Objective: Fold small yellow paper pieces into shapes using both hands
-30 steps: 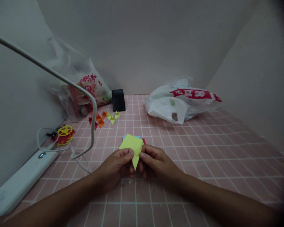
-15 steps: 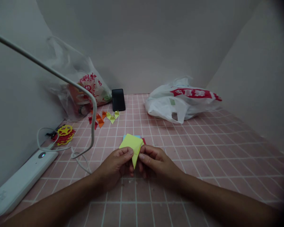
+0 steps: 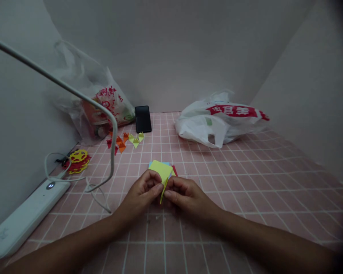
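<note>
My left hand (image 3: 145,191) and my right hand (image 3: 185,195) are together at the middle of the table, thumbs against index fingers. Between their fingertips they pinch a yellow piece of folded paper (image 3: 164,191), seen nearly edge-on as a narrow strip with its point downward. Just beyond the fingers lies a flat yellow paper area (image 3: 160,168); I cannot tell whether it belongs to the same piece. Blue paper (image 3: 151,164) and red paper (image 3: 175,170) peek out around it. The fingers hide the lower part of these sheets.
Small folded papers in red, orange (image 3: 121,144) and yellow (image 3: 135,141) lie near a black phone (image 3: 143,119). Plastic bags stand back left (image 3: 111,102) and back right (image 3: 200,123). A white lamp (image 3: 28,219), its cable, and yellow-red cut-outs (image 3: 78,156) occupy the left.
The folded yellow paper has turned from showing a broad face to nearly edge-on. My left fingers have risen and curled, while the right hand has shifted slightly left.
</note>
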The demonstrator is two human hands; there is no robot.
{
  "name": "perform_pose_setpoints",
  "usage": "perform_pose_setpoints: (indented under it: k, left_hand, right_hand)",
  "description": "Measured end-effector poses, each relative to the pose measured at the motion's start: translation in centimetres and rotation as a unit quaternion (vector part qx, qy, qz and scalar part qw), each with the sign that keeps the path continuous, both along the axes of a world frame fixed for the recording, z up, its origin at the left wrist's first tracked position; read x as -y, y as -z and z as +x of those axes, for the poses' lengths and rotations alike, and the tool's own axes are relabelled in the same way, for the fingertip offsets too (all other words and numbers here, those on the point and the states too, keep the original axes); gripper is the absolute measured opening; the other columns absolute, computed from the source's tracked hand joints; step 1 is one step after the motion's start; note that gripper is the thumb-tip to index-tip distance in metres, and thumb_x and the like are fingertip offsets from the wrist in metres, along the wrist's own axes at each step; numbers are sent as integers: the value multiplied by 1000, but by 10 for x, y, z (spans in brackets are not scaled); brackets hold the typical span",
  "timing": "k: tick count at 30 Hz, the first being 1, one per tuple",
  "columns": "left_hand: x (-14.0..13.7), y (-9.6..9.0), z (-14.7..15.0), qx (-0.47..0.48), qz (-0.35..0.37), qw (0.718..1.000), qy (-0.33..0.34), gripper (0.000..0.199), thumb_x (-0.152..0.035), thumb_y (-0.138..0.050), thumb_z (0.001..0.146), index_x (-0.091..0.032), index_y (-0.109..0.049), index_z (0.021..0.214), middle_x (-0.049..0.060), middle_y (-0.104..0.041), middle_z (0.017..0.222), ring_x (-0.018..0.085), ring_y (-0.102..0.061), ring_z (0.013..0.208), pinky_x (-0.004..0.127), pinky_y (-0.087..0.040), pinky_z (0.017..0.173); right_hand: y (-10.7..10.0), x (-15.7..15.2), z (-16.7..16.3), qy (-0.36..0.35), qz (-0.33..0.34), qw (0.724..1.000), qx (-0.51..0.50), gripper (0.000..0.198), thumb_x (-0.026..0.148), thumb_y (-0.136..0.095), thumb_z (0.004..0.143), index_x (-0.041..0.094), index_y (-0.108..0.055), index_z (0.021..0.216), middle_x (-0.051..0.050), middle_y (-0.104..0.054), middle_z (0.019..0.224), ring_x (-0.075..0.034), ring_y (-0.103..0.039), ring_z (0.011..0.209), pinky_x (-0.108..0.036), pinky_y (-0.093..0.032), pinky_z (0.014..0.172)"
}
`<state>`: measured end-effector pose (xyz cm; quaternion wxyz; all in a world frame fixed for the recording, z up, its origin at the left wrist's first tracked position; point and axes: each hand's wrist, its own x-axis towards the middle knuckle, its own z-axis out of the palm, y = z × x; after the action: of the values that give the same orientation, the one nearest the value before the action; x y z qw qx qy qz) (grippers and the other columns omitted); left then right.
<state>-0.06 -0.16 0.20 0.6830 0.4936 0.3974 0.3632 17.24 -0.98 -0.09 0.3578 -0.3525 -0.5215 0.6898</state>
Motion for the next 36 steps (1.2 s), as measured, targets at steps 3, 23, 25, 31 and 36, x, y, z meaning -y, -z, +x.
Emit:
perform_pose_setpoints:
  k: [3, 23, 25, 31, 36]
  left_hand:
    - [0, -2, -1, -39, 5, 999, 18, 25, -41, -61, 86, -17, -54, 80, -2, -58, 68, 11, -54, 61, 22, -40, 58]
    - [-2, -3, -4, -56, 38, 997, 48, 23, -37, -56, 91, -16, -55, 83, -1, -57, 71, 12, -53, 66, 24, -40, 64]
    - [-3, -4, -3, -63, 41, 996, 47, 24, -38, -56, 90, -16, -54, 82, -1, -56, 70, 12, -52, 66, 24, -39, 63]
    - [-2, -9, -3, -82, 64, 993, 46, 24, -36, -57, 88, -15, -54, 76, -2, -52, 68, 11, -47, 64, 24, -36, 61]
    - [0, -9, -4, -95, 72, 992, 45, 24, -35, -53, 91, -15, -54, 77, -1, -54, 70, 12, -48, 65, 24, -37, 62]
  right_hand:
    - [0, 0, 0, 10, -16, 1000, 2, 25, 40, -60, 84, 19, -51, 74, 6, -51, 56, -8, -45, 45, -22, -35, 46]
    - [0, -1, 1, 8, -32, 999, -19, 24, 36, -60, 85, 19, -49, 74, 5, -52, 56, -8, -47, 44, -21, -35, 44]
    - [1, -1, 1, 7, -23, 1000, -11, 23, 37, -58, 86, 18, -50, 74, 5, -51, 56, -8, -47, 45, -22, -36, 45]
    - [2, 0, 2, -7, 16, 1000, 16, 20, 33, -55, 88, 18, -52, 75, 4, -51, 56, -9, -45, 46, -22, -34, 45]
    - [3, 1, 1, -4, 9, 1000, 4, 18, 30, -55, 88, 18, -51, 74, 5, -50, 56, -9, -44, 46, -22, -33, 45]
